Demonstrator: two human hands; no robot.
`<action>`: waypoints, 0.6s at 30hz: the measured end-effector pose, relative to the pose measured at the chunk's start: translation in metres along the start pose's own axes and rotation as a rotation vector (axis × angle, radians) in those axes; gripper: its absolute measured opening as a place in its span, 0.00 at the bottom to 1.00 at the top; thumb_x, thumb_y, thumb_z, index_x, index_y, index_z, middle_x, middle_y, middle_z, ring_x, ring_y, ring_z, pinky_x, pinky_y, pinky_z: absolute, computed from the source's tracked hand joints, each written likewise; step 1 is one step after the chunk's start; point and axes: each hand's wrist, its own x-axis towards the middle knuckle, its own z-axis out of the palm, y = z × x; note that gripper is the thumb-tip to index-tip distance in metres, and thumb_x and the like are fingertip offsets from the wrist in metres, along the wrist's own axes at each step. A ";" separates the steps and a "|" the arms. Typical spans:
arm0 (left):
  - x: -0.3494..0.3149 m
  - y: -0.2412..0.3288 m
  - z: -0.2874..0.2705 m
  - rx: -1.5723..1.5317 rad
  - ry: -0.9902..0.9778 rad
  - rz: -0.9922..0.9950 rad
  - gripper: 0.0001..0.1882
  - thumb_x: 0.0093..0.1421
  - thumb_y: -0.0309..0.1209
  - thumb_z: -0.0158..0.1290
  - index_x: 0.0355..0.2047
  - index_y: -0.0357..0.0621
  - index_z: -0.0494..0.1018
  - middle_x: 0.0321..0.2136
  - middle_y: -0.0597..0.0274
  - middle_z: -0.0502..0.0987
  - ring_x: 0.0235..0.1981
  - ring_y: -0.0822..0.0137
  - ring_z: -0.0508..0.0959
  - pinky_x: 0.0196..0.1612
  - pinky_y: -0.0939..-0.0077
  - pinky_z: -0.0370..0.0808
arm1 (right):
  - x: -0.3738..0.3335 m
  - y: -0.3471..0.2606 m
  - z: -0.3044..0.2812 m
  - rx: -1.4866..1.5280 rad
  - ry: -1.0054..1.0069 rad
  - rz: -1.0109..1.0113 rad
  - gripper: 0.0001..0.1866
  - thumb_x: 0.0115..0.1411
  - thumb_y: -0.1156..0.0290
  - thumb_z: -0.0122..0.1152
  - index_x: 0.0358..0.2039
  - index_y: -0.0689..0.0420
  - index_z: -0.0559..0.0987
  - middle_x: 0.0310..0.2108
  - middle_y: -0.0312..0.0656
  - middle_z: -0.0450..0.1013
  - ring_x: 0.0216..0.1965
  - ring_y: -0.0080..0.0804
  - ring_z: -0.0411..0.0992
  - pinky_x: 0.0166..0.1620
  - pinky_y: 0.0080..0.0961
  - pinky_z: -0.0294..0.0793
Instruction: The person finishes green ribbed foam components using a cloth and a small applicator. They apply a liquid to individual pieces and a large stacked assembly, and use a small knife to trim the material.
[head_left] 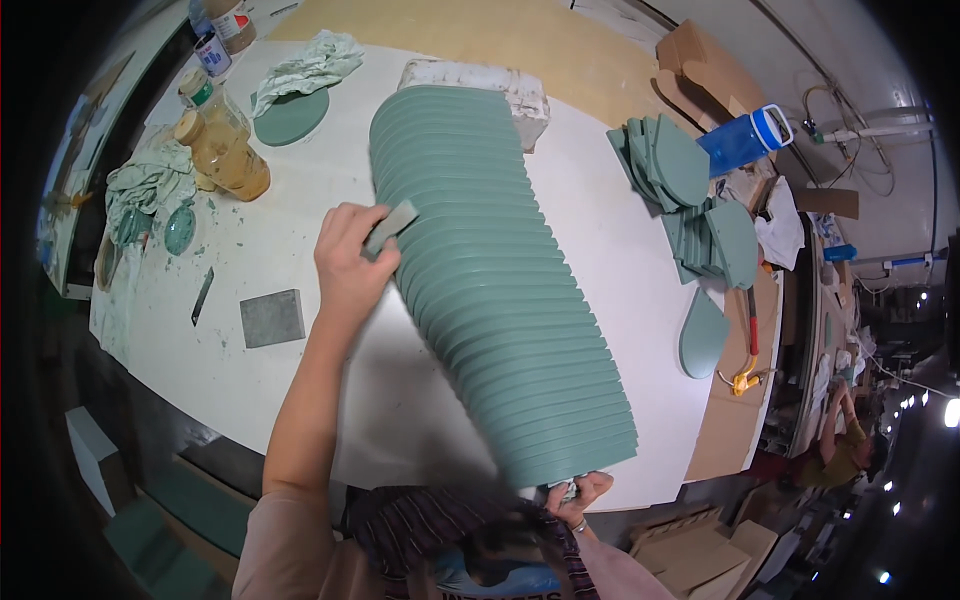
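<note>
A long row of green, round-edged flat pieces (490, 270) leans in overlapping layers down the middle of the white table. At its left side, my left hand (350, 252) is closed around a small grey rectangular block (398, 222), held at the curved edges. My right hand (583, 491) is at the near end of the row, by the table's front edge, with its fingers curled. Something pale shows at those fingers, too small and partly covered to name. Behind the far end of the row stands a white, scuffed block (530, 100).
On the left lie a flat grey block (272, 318), a dark blade-like strip (202, 297), bottles (225, 155) and crumpled cloths (150, 185). More green pieces (670, 160), a blue jug (745, 140) and a red-and-yellow tool (748, 360) are on the right. Another person (845, 440) works farther right.
</note>
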 end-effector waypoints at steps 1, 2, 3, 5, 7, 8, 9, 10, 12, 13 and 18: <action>-0.009 -0.007 -0.001 0.023 0.002 -0.018 0.16 0.44 0.19 0.56 0.37 0.38 0.76 0.30 0.57 0.73 0.32 0.61 0.73 0.32 0.72 0.71 | -0.003 0.001 0.001 -0.011 0.001 0.002 0.25 0.47 0.71 0.56 0.49 0.52 0.66 0.37 0.45 0.57 0.38 0.39 0.56 0.41 0.36 0.58; -0.016 -0.012 -0.001 0.047 0.004 -0.037 0.16 0.44 0.19 0.56 0.37 0.38 0.76 0.30 0.57 0.73 0.32 0.61 0.73 0.32 0.72 0.71 | -0.005 0.003 0.002 -0.022 0.002 0.003 0.26 0.46 0.71 0.56 0.49 0.52 0.66 0.37 0.45 0.57 0.38 0.39 0.56 0.41 0.36 0.58; -0.020 -0.012 -0.003 0.043 0.001 -0.034 0.16 0.44 0.19 0.56 0.37 0.38 0.76 0.30 0.57 0.73 0.32 0.61 0.73 0.32 0.72 0.71 | -0.005 0.003 0.002 -0.026 0.004 0.007 0.26 0.46 0.71 0.56 0.49 0.52 0.66 0.37 0.45 0.57 0.38 0.39 0.56 0.41 0.36 0.58; -0.023 -0.012 -0.004 0.028 -0.008 -0.074 0.17 0.42 0.20 0.56 0.36 0.37 0.76 0.30 0.55 0.73 0.33 0.54 0.72 0.36 0.64 0.71 | -0.005 0.003 0.000 -0.035 0.001 0.000 0.26 0.46 0.71 0.56 0.49 0.51 0.66 0.37 0.45 0.57 0.38 0.39 0.56 0.41 0.36 0.58; -0.006 -0.003 -0.002 -0.009 -0.008 -0.059 0.17 0.42 0.20 0.56 0.36 0.38 0.76 0.30 0.56 0.74 0.33 0.54 0.73 0.36 0.64 0.71 | -0.004 0.000 -0.002 -0.031 -0.002 -0.007 0.26 0.46 0.71 0.56 0.49 0.52 0.66 0.37 0.45 0.57 0.38 0.39 0.56 0.41 0.36 0.58; 0.006 0.002 0.002 -0.051 -0.001 -0.039 0.16 0.42 0.20 0.56 0.36 0.38 0.76 0.30 0.56 0.74 0.33 0.54 0.73 0.36 0.64 0.71 | -0.001 0.001 -0.002 -0.030 0.002 -0.018 0.26 0.46 0.71 0.56 0.49 0.52 0.65 0.37 0.45 0.57 0.38 0.40 0.56 0.41 0.36 0.58; 0.013 0.005 0.004 -0.045 -0.016 -0.011 0.16 0.42 0.20 0.56 0.36 0.38 0.76 0.30 0.56 0.74 0.34 0.55 0.73 0.36 0.64 0.71 | -0.001 0.001 -0.002 -0.020 0.003 -0.011 0.26 0.46 0.71 0.56 0.48 0.52 0.65 0.37 0.45 0.57 0.38 0.40 0.56 0.41 0.36 0.58; 0.013 0.005 0.002 -0.043 -0.012 -0.014 0.16 0.42 0.20 0.56 0.36 0.38 0.76 0.30 0.56 0.74 0.34 0.55 0.73 0.36 0.64 0.71 | -0.001 0.000 0.000 -0.013 -0.001 -0.004 0.25 0.46 0.72 0.56 0.48 0.52 0.65 0.37 0.45 0.57 0.38 0.40 0.56 0.41 0.36 0.58; 0.012 0.007 -0.001 0.008 -0.052 -0.019 0.16 0.42 0.19 0.56 0.36 0.38 0.76 0.31 0.56 0.74 0.33 0.56 0.73 0.36 0.63 0.71 | -0.003 -0.001 0.001 -0.006 0.004 0.008 0.25 0.46 0.72 0.56 0.48 0.52 0.65 0.37 0.46 0.57 0.38 0.40 0.56 0.41 0.36 0.58; 0.004 0.002 -0.002 0.001 -0.052 -0.013 0.16 0.42 0.19 0.56 0.36 0.38 0.76 0.31 0.56 0.74 0.33 0.56 0.73 0.36 0.63 0.71 | -0.003 -0.001 0.002 -0.007 0.008 0.019 0.25 0.46 0.72 0.56 0.48 0.52 0.65 0.37 0.46 0.57 0.38 0.40 0.56 0.41 0.37 0.58; -0.018 -0.006 -0.002 -0.042 0.004 -0.124 0.16 0.43 0.19 0.56 0.36 0.37 0.76 0.29 0.56 0.73 0.29 0.59 0.72 0.34 0.69 0.72 | -0.001 -0.004 0.002 0.002 0.014 0.043 0.25 0.47 0.72 0.56 0.48 0.52 0.65 0.36 0.46 0.57 0.38 0.40 0.56 0.41 0.37 0.58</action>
